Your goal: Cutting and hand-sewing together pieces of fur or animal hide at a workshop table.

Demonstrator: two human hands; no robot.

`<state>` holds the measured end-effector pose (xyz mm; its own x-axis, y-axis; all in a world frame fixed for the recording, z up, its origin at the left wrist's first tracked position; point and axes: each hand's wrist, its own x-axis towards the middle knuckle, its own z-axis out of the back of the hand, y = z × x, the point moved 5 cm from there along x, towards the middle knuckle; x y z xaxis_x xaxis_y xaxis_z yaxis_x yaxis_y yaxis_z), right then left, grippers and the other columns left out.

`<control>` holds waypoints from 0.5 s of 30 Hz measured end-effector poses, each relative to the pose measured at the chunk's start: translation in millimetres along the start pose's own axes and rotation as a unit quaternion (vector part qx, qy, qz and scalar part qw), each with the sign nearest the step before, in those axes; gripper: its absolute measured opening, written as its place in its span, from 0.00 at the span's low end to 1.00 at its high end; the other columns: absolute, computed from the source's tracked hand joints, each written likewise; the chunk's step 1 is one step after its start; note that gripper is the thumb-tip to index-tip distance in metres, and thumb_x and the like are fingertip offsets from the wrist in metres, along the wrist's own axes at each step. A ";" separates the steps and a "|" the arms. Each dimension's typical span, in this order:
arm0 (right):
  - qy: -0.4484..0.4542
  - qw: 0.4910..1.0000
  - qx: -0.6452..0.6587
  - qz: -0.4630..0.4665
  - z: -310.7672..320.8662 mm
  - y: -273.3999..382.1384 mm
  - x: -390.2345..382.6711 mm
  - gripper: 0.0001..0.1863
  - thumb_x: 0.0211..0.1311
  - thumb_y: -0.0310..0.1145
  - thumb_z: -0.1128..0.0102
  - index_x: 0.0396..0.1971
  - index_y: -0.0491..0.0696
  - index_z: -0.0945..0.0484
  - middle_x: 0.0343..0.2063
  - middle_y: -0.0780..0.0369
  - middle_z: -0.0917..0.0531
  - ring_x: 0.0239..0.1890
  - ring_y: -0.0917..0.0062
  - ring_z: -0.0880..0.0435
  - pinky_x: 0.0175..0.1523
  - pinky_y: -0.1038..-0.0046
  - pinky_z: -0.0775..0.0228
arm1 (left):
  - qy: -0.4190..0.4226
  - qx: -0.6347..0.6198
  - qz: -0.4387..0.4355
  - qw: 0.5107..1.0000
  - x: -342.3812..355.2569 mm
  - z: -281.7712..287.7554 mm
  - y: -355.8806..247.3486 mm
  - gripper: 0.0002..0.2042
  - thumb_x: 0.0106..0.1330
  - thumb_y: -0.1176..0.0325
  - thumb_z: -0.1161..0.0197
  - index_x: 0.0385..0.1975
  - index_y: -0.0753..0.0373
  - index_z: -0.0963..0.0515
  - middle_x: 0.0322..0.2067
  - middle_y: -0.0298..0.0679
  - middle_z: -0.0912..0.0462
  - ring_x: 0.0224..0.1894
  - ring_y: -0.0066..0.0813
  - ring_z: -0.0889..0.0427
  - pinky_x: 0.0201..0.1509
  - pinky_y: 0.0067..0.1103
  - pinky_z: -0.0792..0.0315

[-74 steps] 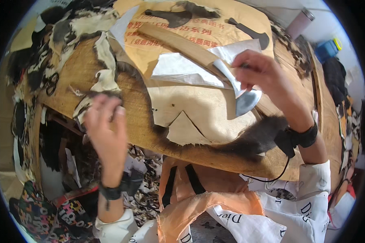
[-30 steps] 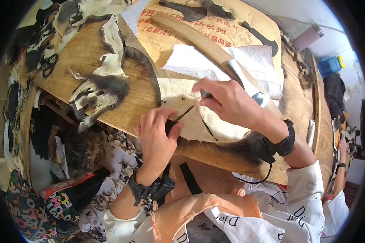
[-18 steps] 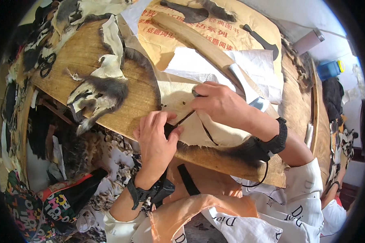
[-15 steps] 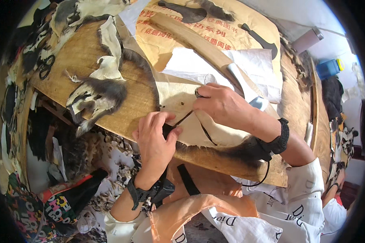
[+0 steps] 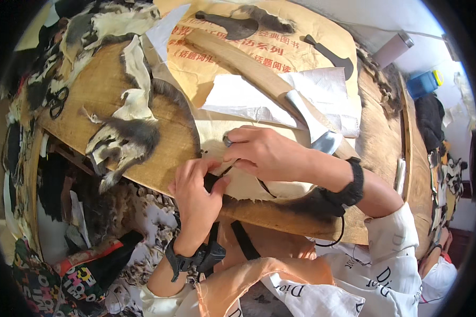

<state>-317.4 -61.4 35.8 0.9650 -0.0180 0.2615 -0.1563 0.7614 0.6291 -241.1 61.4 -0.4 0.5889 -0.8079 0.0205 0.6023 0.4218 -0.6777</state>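
Note:
A pale fur pelt [image 5: 211, 127], skin side up with dark hair along its edges, lies on the wooden work board. At its near edge, my left hand [image 5: 195, 190] is closed, thumb and fingers pinching a small black piece [image 5: 211, 182]. Just to the right and farther back, my right hand [image 5: 264, 153], with a ring on one finger, is closed on a thin black strip [image 5: 227, 170] that runs toward the left fingers. The right fingertips are partly hidden. Another dark line [image 5: 266, 188] curves over the skin under my right hand.
A wooden-handled tool with a pale metal head [image 5: 317, 124] lies behind my hands on white paper [image 5: 248, 98]. Two dark flat blades [image 5: 230, 26] rest on the brown printed paper. Black scissors [image 5: 58, 102] and a fur scrap [image 5: 124, 137] lie left; a blue jar [image 5: 423, 84] stands right.
My right hand has moved left and nearer to my left hand, so less of the black strip shows between them. The whole view has shifted slightly.

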 end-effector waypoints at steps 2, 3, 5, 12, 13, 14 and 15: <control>0.008 1.000 -0.015 0.010 -4.9 -7.4 0.3 0.09 0.41 0.22 0.41 0.27 0.43 0.26 0.25 0.59 0.30 0.32 0.64 0.27 0.39 0.67 0.33 | -0.006 0.002 -0.011 1.000 -1.3 1.7 -2.2 0.13 0.49 0.66 0.35 0.36 0.55 0.25 0.35 0.31 0.27 0.45 0.33 0.30 0.45 0.32 0.42; 0.023 0.999 -0.022 0.019 -10.1 -9.6 1.1 0.10 0.41 0.24 0.39 0.27 0.44 0.27 0.25 0.60 0.30 0.33 0.64 0.27 0.40 0.67 0.33 | -0.009 0.003 -0.010 1.000 -3.8 1.4 -1.0 0.13 0.50 0.66 0.35 0.36 0.55 0.25 0.36 0.32 0.27 0.45 0.34 0.30 0.45 0.32 0.42; 0.026 0.999 -0.011 0.028 -10.8 -15.7 0.5 0.10 0.41 0.25 0.38 0.27 0.43 0.27 0.25 0.60 0.30 0.33 0.64 0.28 0.40 0.66 0.33 | -0.012 0.003 -0.020 1.000 -2.6 1.1 -0.1 0.13 0.50 0.65 0.36 0.36 0.55 0.25 0.36 0.32 0.27 0.45 0.34 0.30 0.45 0.32 0.42; 0.018 0.999 -0.016 0.034 -12.6 -18.7 1.2 0.11 0.41 0.30 0.36 0.24 0.43 0.29 0.26 0.59 0.28 0.34 0.63 0.27 0.41 0.67 0.32 | -0.019 0.053 -0.032 0.998 -1.1 -1.1 -2.0 0.12 0.51 0.66 0.37 0.35 0.55 0.25 0.36 0.33 0.28 0.44 0.34 0.30 0.45 0.33 0.42; 0.015 0.999 -0.011 0.029 -12.0 -19.0 0.1 0.11 0.41 0.30 0.36 0.24 0.43 0.28 0.26 0.59 0.28 0.34 0.62 0.27 0.41 0.67 0.32 | -0.020 0.055 -0.029 0.998 -1.1 -1.5 -3.0 0.12 0.50 0.66 0.37 0.35 0.55 0.25 0.36 0.33 0.28 0.44 0.34 0.30 0.45 0.33 0.42; 0.014 0.999 -0.013 0.026 -10.7 -19.9 -1.4 0.11 0.41 0.30 0.36 0.24 0.43 0.28 0.26 0.59 0.28 0.34 0.62 0.27 0.41 0.67 0.32 | -0.018 0.054 -0.032 0.998 0.1 -3.5 -3.2 0.12 0.50 0.66 0.37 0.35 0.55 0.25 0.36 0.33 0.28 0.44 0.34 0.30 0.45 0.33 0.42; 0.026 1.000 0.005 0.008 -9.8 -20.7 -3.0 0.11 0.41 0.30 0.37 0.24 0.43 0.28 0.26 0.59 0.28 0.35 0.62 0.27 0.41 0.67 0.32 | -0.023 0.047 -0.037 0.998 0.3 -3.9 -4.1 0.12 0.50 0.66 0.37 0.35 0.55 0.25 0.36 0.33 0.28 0.44 0.34 0.30 0.45 0.33 0.42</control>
<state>-315.0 -70.7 14.9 0.9721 0.0288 0.2330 -0.1741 0.7542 0.6331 -245.6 57.9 -0.4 0.5643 -0.8191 0.1035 0.6918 0.4008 -0.6006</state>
